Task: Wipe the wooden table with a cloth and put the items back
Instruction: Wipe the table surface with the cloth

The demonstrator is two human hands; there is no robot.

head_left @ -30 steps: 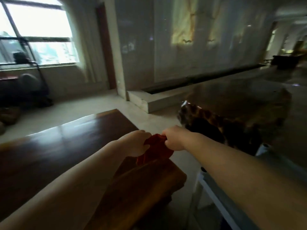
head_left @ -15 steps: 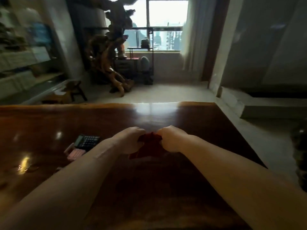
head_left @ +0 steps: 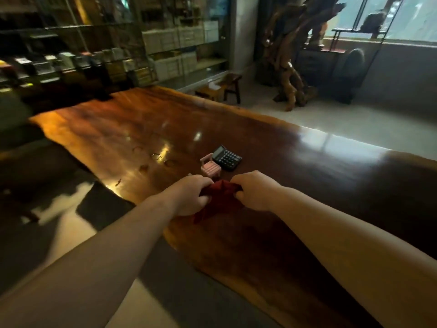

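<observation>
A dark red cloth [head_left: 218, 196] hangs bunched between my two hands, above the near part of the long glossy wooden table [head_left: 307, 176]. My left hand [head_left: 191, 195] grips its left side and my right hand [head_left: 254, 194] grips its right side. Just beyond my hands, a small pink toy chair [head_left: 210, 167] stands on the table. A black calculator [head_left: 226, 158] lies right behind the chair, touching or nearly touching it. Several wet marks [head_left: 156, 157] show on the wood to the left of them.
Shelves with boxes [head_left: 170, 43] line the far wall behind the table. A small wooden stool [head_left: 225, 87] stands past the table's far edge. A large carved root sculpture [head_left: 290, 55] and a dark chair [head_left: 353, 67] stand by the window at the right.
The view has swung left, from the table's end and floor to the table's length. Both hands have kept hold of the red cloth and now hang close to the toy chair and calculator.
</observation>
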